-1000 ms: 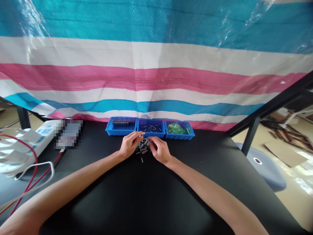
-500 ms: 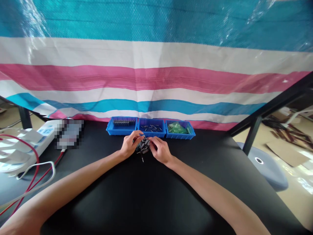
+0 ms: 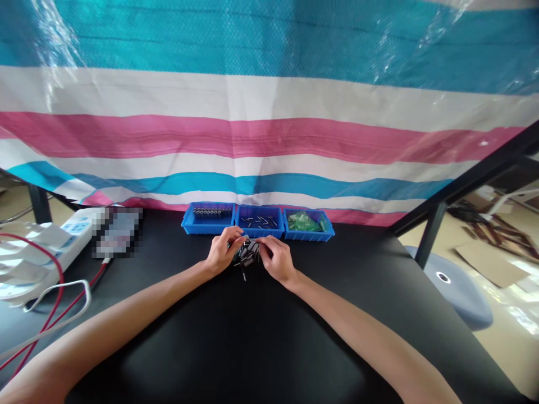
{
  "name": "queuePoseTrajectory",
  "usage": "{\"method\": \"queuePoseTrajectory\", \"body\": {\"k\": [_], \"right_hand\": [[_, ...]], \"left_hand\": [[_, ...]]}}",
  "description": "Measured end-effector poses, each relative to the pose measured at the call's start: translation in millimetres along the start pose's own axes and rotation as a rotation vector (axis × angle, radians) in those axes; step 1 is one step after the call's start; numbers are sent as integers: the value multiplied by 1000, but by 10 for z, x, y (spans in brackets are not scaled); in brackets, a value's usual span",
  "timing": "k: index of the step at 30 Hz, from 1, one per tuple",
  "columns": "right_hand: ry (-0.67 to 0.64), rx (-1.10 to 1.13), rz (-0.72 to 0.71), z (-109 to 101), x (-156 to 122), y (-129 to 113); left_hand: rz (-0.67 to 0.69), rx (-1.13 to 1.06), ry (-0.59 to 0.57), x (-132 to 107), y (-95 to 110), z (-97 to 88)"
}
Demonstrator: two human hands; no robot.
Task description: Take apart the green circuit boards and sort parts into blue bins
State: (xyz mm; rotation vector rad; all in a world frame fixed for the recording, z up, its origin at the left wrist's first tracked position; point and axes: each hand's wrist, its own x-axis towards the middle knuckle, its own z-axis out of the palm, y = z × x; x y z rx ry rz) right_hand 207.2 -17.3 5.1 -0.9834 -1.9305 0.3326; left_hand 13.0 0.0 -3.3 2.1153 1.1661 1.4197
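Note:
A small heap of mixed dark and silvery metal pieces [image 3: 248, 255] lies on the black table, with one thin pin-like piece sticking out toward me. My left hand [image 3: 222, 251] reaches in from the left side, thumb and fingertips brought together over the heap. From the right, my right hand [image 3: 278, 261] has its thumb and forefinger closed at the heap's edge. Whatever the fingertips hold is too small to make out. Just behind stand three blue bins: the left bin [image 3: 208, 229] holds a row of short dark cylinders, the middle bin [image 3: 259, 232] thin pins, the right bin [image 3: 309, 236] green pieces.
At the left are a white power strip [image 3: 78, 227] with plugs, red and white cables [image 3: 59, 280] and a pixelated device. A striped plastic sheet [image 3: 236, 137] hangs behind the bins. Beyond the table's right edge are a black frame bar [image 3: 429, 235] and a grey stool [image 3: 457, 286].
The view has shifted slightly. Both hands stay at the heap, with only small finger movements; the fingers of my right hand bend a little differently.

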Motion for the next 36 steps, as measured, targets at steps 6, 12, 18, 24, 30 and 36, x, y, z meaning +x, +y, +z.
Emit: {"method": "queuePoseTrajectory", "body": {"k": [6, 12, 18, 24, 30, 36], "right_hand": [[-108, 24, -133, 7, -38, 16], [-44, 5, -68, 9, -30, 12], [7, -76, 42, 26, -14, 26], [-10, -80, -27, 9, -17, -11], [1, -114, -48, 11, -25, -26], [25, -65, -87, -32, -21, -50]], "left_hand": [[7, -7, 3, 2, 5, 0], [6, 3, 5, 6, 16, 1], [-7, -5, 0, 3, 8, 6], [5, -5, -5, 5, 16, 4], [-1, 0, -8, 10, 13, 4], [19, -1, -30, 6, 30, -13]]}}
